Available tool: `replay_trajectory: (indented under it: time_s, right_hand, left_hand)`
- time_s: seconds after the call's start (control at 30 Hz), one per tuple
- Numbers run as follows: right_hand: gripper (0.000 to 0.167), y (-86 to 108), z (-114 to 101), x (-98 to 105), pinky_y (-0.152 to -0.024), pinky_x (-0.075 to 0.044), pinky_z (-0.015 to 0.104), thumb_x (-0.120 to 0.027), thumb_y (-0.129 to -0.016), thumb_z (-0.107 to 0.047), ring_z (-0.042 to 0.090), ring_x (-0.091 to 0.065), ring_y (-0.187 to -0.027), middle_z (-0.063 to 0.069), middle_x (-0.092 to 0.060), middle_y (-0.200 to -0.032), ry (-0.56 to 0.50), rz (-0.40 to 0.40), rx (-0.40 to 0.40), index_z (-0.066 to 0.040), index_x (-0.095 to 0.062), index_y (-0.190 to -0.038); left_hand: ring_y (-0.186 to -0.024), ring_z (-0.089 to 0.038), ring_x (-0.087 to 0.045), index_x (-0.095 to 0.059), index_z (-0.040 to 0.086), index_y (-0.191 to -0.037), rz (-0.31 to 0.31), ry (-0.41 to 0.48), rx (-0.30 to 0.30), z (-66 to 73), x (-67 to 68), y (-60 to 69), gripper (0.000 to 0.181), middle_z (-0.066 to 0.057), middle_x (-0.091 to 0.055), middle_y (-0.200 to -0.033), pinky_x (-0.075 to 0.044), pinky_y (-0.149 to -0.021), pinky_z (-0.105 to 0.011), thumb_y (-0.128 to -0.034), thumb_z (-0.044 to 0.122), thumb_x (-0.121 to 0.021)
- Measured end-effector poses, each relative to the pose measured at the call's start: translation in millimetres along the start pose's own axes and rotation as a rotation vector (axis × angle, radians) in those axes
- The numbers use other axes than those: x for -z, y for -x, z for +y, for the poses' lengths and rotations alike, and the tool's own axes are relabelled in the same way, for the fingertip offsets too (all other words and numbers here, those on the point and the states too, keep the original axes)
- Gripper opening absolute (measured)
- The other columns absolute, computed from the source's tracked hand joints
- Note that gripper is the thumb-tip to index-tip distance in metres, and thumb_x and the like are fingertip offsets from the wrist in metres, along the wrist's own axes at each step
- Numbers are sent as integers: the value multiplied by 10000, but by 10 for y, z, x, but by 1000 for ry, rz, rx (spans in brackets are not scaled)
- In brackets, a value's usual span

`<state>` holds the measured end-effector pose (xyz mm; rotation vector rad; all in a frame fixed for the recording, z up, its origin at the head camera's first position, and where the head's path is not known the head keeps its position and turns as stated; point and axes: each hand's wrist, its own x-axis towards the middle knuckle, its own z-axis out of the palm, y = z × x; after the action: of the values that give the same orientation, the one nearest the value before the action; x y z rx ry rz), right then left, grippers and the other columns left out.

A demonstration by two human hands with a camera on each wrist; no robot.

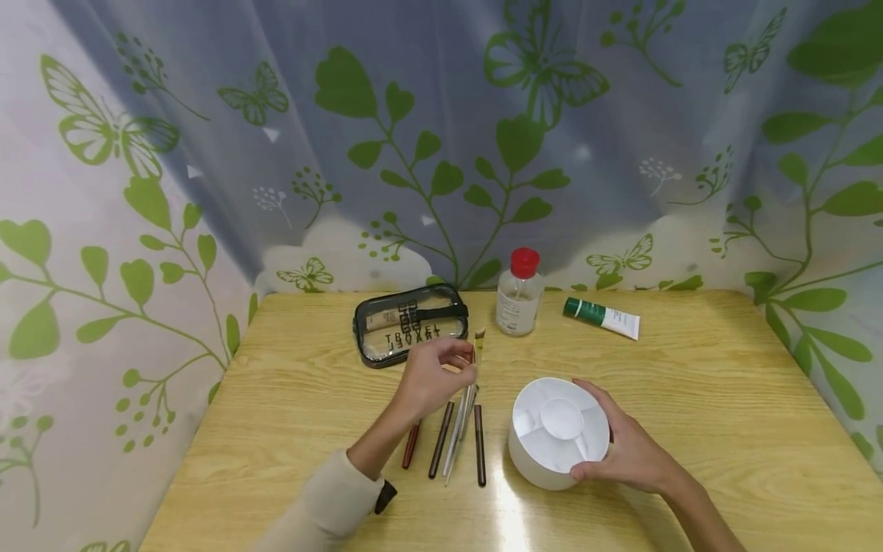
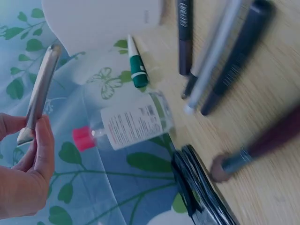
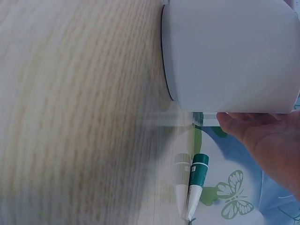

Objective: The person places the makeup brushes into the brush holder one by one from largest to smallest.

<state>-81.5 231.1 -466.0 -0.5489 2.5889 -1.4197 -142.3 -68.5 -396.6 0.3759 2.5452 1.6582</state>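
Observation:
A slim silver-handled brush point(image 2: 41, 89) is pinched upright between the thumb and fingers of the left hand point(image 1: 436, 376), above several brushes and pencils on the table. Among those lie a dark pencil point(image 1: 480, 445) and a red-brown brush point(image 1: 411, 445), its soft tip visible in the left wrist view. The right hand point(image 1: 631, 448) grips the right side of a round white divided organizer point(image 1: 546, 468), thumb at the near rim. No items show in the organizer's compartments. In the right wrist view the fingers of the right hand point(image 3: 267, 140) lie against the organizer's wall point(image 3: 234, 56).
A clear travel pouch with black trim point(image 1: 411, 326) lies at the back of the wooden table point(image 1: 276, 429). Right of it stands a clear bottle with a red cap point(image 1: 519, 295), then a green and white tube point(image 1: 602, 317). A leaf-patterned curtain point(image 1: 441, 153) hangs behind.

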Motion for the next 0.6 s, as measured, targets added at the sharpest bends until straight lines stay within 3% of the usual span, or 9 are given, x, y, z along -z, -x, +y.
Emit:
replay_trajectory:
  time_s: [0.23,0.33,0.6]
  right_hand:
    - [1129,1,8,16,-802,-527,275,-888,-588,-189,12,-517,-1072,143,-476,-1352,-10,-1,0,-227,-209,-1489]
    - [1128,2,17,13,-801,-524,258,-887,-591,-188,19,-517,-1073,148,-469,-1355,-18,-5,1,-231,-206,-1489]
    - [1127,4,17,8,-792,-515,231,-887,-593,-180,22,-523,-1070,153,-474,-1348,-35,-12,4,-223,-204,-1489]
  left_hand:
    - [-953,-264,-649,-631,-15,-1110,32,199,-78,143,-159,-175,307,-179,-665,-1040,-565,-757,-254,-825,93,-667]
    - [-970,-277,-650,-625,-29,-1085,52,259,-110,187,-228,-262,273,-202,-659,-1024,-560,-767,-255,-833,69,-668]
    - [-992,-258,-641,-588,-58,-1130,83,379,-118,258,-409,-388,309,-233,-640,-1077,-543,-741,-187,-834,14,-640]
